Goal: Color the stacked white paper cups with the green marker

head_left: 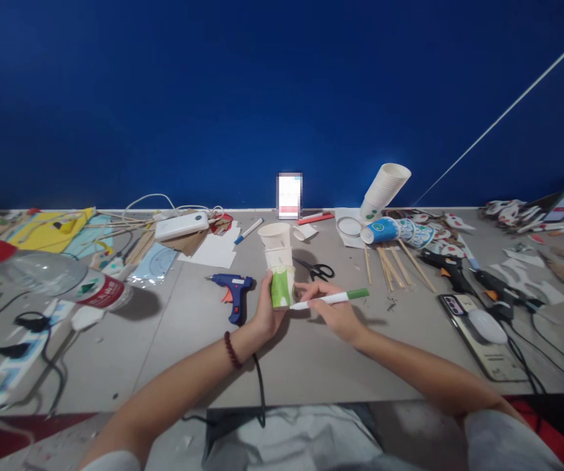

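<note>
My left hand (264,312) is wrapped round a paper cup (281,286) whose side is partly coloured green, with white patches near its base. Further white paper cups (276,239) are joined to it in a column leaning away from me. Between the fingers of my right hand (334,311) is a white marker (328,299) with a green end. Its tip meets the lower edge of the green cup or is very close to it. Just left of my left hand lies a blue glue gun (233,291). Black scissors (318,270) rest behind my right hand.
A plastic bottle (80,281) lies left, above a power strip (27,366). Behind are a white power bank (182,226), a stack of paper cups (385,186), blue-patterned cups (383,230) and wooden sticks (394,268). A phone (483,347) and black glue guns (498,291) lie right.
</note>
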Demonstrator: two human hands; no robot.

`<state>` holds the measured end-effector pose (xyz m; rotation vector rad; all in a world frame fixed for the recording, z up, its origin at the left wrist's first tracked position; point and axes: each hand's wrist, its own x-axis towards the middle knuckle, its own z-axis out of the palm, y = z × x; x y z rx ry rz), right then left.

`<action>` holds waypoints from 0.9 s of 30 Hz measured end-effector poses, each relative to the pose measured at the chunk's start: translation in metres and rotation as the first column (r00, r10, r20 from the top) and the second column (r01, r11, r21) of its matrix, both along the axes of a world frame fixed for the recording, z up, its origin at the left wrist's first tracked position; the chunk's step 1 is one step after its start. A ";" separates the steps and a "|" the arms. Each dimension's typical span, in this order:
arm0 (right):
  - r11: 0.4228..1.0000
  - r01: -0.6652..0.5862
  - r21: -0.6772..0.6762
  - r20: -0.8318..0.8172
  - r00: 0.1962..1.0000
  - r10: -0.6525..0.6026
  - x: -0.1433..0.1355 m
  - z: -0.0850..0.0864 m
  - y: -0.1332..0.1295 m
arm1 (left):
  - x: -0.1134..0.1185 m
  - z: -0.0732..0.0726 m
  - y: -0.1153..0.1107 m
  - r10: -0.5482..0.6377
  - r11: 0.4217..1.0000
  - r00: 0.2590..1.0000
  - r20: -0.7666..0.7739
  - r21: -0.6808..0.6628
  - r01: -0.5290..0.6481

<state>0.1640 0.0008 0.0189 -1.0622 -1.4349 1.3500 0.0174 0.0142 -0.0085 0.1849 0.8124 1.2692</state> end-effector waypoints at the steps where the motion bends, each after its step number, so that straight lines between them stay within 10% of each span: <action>1: 1.000 -0.003 0.002 -0.002 1.000 0.003 0.000 0.001 0.000 | 0.000 -0.001 0.000 -0.004 1.000 1.000 0.000 0.007 0.004; 27: 0.999 0.033 0.013 0.003 0.999 -0.033 -0.001 0.002 0.001 | -0.001 -0.005 0.000 -0.016 1.000 0.999 -0.030 0.007 0.017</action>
